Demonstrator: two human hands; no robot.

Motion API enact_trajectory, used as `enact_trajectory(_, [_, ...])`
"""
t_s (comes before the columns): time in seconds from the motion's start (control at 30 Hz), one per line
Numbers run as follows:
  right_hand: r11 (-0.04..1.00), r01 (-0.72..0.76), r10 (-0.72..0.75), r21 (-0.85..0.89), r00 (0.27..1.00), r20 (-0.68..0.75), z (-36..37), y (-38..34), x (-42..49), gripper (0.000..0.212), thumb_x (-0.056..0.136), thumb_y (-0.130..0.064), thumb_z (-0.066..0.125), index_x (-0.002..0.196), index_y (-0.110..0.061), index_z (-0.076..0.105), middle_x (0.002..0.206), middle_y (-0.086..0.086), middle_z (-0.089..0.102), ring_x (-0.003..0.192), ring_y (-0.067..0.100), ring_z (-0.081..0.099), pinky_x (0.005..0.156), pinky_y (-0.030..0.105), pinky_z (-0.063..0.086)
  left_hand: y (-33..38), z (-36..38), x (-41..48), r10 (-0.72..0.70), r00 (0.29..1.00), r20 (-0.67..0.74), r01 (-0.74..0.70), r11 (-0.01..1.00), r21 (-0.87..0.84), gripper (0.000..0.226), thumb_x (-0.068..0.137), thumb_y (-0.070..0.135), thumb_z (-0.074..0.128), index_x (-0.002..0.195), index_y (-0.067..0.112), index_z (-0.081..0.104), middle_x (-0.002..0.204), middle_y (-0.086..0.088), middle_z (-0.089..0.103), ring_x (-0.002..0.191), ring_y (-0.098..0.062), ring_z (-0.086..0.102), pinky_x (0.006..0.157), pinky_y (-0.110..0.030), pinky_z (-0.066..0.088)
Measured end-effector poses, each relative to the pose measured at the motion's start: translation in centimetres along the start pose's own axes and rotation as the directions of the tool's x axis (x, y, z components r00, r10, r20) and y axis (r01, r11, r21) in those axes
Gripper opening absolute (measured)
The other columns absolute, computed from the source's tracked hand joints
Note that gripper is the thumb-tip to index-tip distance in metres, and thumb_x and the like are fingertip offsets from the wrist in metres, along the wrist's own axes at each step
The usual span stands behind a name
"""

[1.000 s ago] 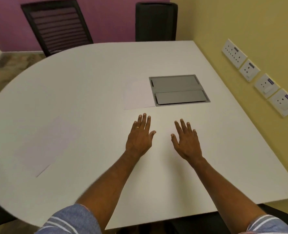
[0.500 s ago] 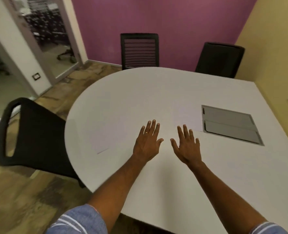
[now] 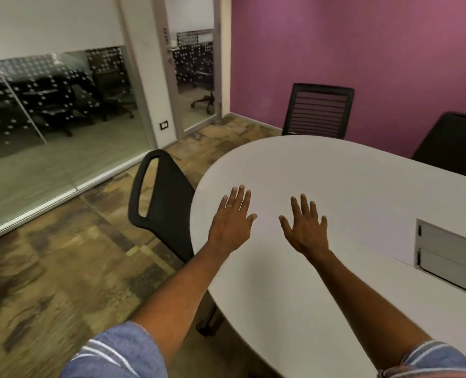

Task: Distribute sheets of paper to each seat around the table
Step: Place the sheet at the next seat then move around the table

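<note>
Both my hands hover palm-down with fingers spread over the white table (image 3: pixel 294 309), and neither holds anything. My left hand (image 3: pixel 233 221) is near the table's rounded left end, close to the black chair (image 3: pixel 169 205) tucked in there. My right hand (image 3: pixel 305 227) is a little to its right. The white sheets barely stand out from the tabletop. One pale sheet (image 3: pixel 379 238) lies just left of the grey hatch (image 3: pixel 450 257), its near edge faintly showing. No other sheet is clear enough to place.
A mesh-backed chair (image 3: pixel 319 110) and a solid black chair (image 3: pixel 455 143) stand at the far side by the purple wall. A glass partition and door (image 3: pixel 196 77) fill the left. Patterned floor (image 3: pixel 62 268) lies left of the table.
The view has swung left, bringing the glass wall and the left chair into sight. Both hands stayed open and spread, drifting toward the table's rounded left end.
</note>
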State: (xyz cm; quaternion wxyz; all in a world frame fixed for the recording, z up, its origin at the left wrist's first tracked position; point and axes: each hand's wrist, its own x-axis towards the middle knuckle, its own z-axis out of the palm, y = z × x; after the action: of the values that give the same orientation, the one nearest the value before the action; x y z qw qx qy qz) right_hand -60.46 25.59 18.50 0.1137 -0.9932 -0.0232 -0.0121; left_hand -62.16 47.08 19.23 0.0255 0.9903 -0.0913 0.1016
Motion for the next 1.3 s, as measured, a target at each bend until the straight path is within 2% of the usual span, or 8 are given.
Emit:
enact_trajectory(0.13, [0.999,0.037,-0.037,-0.008,0.999,-0.016,-0.4,-6.2,1.8,0.071,0.102,-0.061,0.022,0.161,-0.027,0.003,0.170,0.001,-0.006,0.156,0.029,-0.002,0.121,0.063,0.014,-6.4,-2.1,0.0,-0.044,0.999,-0.010,0.043,0.998,-0.045,0.067,0.108,0.046,0.022,0.161,0.013,-0.001,0.169,-0.010,-0.005,0.156,-0.027,-0.004,0.127,-0.043,0.003])
enact_trajectory(0.37, [0.995,0.098,-0.098,0.003,0.994,-0.052,-0.7,-16.7,4.5,0.071,0.101,-0.062,0.023,0.161,-0.027,0.006,0.170,0.001,-0.002,0.156,0.030,0.001,0.120,0.064,0.014,-16.0,-5.2,0.4,-0.048,0.996,-0.069,0.045,0.998,-0.052,0.066,0.107,0.045,0.026,0.161,0.013,0.005,0.169,-0.009,0.003,0.157,-0.025,0.002,0.127,-0.043,0.007])
enact_trajectory(0.6, [0.990,0.136,-0.137,-0.021,0.990,-0.039,-1.5,-22.9,8.5,0.072,0.100,-0.064,0.021,0.161,-0.028,0.005,0.170,0.002,-0.003,0.156,0.031,0.000,0.121,0.064,0.012,-21.8,-6.3,2.5,-0.082,0.992,-0.099,0.078,0.996,-0.047,0.066,0.107,0.045,0.027,0.161,0.014,0.007,0.169,-0.007,0.004,0.157,-0.024,0.001,0.124,-0.041,0.000])
enact_trajectory(0.73, [0.983,0.179,-0.180,-0.036,0.983,-0.042,-1.2,-27.0,13.4,0.073,0.100,-0.065,0.020,0.161,-0.028,0.005,0.170,0.003,-0.003,0.156,0.032,0.000,0.121,0.064,0.011,-26.2,-6.6,4.8,-0.116,0.986,-0.123,0.116,0.993,-0.008,0.065,0.106,0.046,0.027,0.160,0.013,0.010,0.169,-0.009,0.007,0.156,-0.025,0.005,0.127,-0.044,0.008])
enact_trajectory(0.8, [0.980,0.193,-0.195,-0.046,0.980,-0.038,-0.7,-28.2,15.2,0.073,0.099,-0.065,0.020,0.161,-0.028,0.006,0.170,0.004,-0.003,0.156,0.032,0.000,0.121,0.064,0.011,-27.6,-6.6,5.5,-0.141,0.982,-0.125,0.138,0.990,-0.033,0.065,0.106,0.045,0.029,0.160,0.013,0.012,0.169,-0.008,0.009,0.156,-0.024,0.007,0.125,-0.042,0.006])
enact_trajectory(0.93, [0.965,0.261,-0.262,-0.013,0.964,-0.050,0.5,-33.3,20.1,0.072,0.100,-0.064,0.024,0.159,-0.026,0.010,0.170,0.004,0.001,0.156,0.033,0.005,0.119,0.066,0.014,-32.9,-6.9,8.0,-0.188,0.975,-0.119,0.189,0.982,-0.003,0.065,0.106,0.045,0.028,0.160,0.013,0.014,0.169,-0.008,0.011,0.156,-0.025,0.007,0.127,-0.045,0.014])
enact_trajectory(1.07, [0.943,0.331,-0.330,0.020,0.943,-0.035,2.2,-38.5,23.2,0.069,0.101,-0.062,0.025,0.158,-0.025,0.013,0.169,0.004,0.004,0.156,0.031,0.006,0.119,0.067,0.016,-38.0,-7.0,9.8,-0.243,0.964,-0.112,0.245,0.969,0.008,0.064,0.107,0.044,0.026,0.160,0.012,0.012,0.169,-0.008,0.008,0.157,-0.026,0.004,0.127,-0.045,0.015])
enact_trajectory(1.3, [0.942,0.334,-0.334,0.002,0.941,-0.052,3.2,-43.9,27.4,0.069,0.101,-0.058,0.029,0.158,-0.024,0.015,0.169,0.005,0.006,0.155,0.031,0.008,0.118,0.067,0.018,-44.9,-6.0,12.3,-0.244,0.965,-0.100,0.247,0.969,0.010,0.063,0.108,0.043,0.024,0.161,0.012,0.007,0.169,-0.010,0.004,0.157,-0.025,0.001,0.128,-0.043,0.008])
